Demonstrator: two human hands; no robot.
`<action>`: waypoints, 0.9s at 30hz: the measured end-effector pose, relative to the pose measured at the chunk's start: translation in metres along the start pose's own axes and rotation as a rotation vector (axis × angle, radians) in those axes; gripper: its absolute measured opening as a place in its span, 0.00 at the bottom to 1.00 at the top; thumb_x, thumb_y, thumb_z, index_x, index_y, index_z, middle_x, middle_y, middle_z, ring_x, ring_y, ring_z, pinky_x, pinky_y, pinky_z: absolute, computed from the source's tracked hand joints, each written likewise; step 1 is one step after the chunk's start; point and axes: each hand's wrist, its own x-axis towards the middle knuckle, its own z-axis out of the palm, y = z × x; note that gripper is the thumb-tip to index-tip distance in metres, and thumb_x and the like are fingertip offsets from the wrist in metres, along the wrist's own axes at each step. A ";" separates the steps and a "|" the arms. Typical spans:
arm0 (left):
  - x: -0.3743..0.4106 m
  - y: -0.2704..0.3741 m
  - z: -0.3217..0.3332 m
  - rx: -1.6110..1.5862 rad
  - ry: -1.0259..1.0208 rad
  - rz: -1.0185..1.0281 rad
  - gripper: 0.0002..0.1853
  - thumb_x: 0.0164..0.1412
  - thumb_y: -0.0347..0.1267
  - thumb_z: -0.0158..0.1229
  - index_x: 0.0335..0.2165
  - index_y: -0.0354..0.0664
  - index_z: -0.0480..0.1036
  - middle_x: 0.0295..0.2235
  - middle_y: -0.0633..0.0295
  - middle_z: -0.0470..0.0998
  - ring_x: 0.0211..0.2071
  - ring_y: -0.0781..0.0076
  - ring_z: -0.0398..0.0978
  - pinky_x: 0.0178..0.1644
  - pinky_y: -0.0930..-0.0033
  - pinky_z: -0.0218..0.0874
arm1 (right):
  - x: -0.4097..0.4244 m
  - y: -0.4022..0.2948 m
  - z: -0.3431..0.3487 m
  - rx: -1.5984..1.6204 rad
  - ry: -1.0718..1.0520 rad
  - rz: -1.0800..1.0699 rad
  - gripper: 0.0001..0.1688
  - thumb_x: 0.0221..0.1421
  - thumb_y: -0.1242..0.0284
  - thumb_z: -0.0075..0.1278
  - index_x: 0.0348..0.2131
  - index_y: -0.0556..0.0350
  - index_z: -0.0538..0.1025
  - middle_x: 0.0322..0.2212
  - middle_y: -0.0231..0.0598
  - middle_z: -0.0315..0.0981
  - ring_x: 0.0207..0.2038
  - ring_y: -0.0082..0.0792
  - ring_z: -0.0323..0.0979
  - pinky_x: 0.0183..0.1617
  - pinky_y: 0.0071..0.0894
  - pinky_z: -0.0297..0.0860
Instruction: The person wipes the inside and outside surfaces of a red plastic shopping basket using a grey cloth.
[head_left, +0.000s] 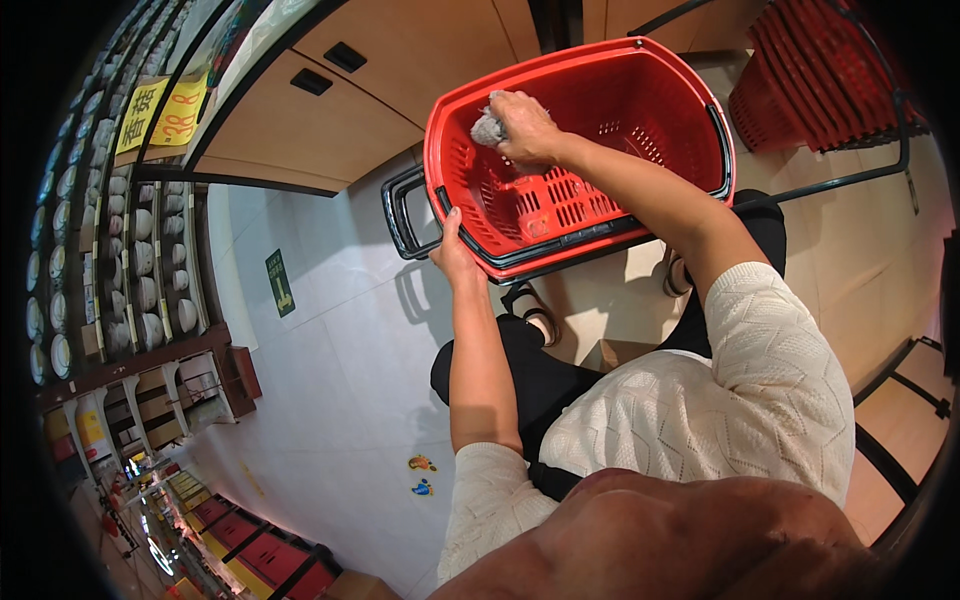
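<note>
A red plastic shopping basket (637, 82) with slotted walls is held in front of me above the floor, its open top towards me. My left hand (459, 251) grips the near left corner of its rim, thumb over the edge. Inside the basket, my right hand (529, 127) is closed on a grey cloth (487, 129), near the left end wall. The cloth's underside and its contact with the wall are hidden by the hand. A black pull handle (409, 212) juts out from the left end. Along the near rim lies a black carrying handle (570, 244).
Stacked red baskets (817, 82) stand at the upper right, beside a black metal rail (840, 180). Wooden cabinets (360, 120) border the far side. Shelves of bowls and plates (142, 262) line the left. A floor sign (281, 283) and footprint stickers (421, 474) mark the tiles.
</note>
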 end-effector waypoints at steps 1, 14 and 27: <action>0.000 -0.001 0.001 0.003 -0.003 -0.003 0.17 0.53 0.25 0.64 0.39 0.21 0.73 0.39 0.49 0.78 0.34 0.64 0.78 0.41 0.62 0.72 | 0.000 0.002 0.008 0.035 -0.025 0.027 0.20 0.39 0.76 0.55 0.37 0.62 0.70 0.40 0.53 0.68 0.46 0.55 0.66 0.51 0.49 0.65; 0.000 -0.001 -0.001 0.080 0.025 0.014 0.20 0.54 0.28 0.63 0.42 0.21 0.71 0.41 0.46 0.77 0.36 0.60 0.79 0.43 0.60 0.73 | 0.010 0.008 -0.002 0.029 0.090 0.047 0.23 0.38 0.74 0.59 0.37 0.61 0.69 0.39 0.54 0.68 0.46 0.56 0.67 0.50 0.49 0.65; 0.004 -0.003 -0.005 0.062 0.005 0.028 0.22 0.55 0.29 0.62 0.43 0.19 0.70 0.42 0.45 0.76 0.37 0.57 0.79 0.43 0.59 0.74 | 0.003 0.012 -0.011 0.114 0.098 0.164 0.22 0.38 0.75 0.58 0.36 0.62 0.70 0.36 0.56 0.70 0.43 0.58 0.68 0.47 0.51 0.66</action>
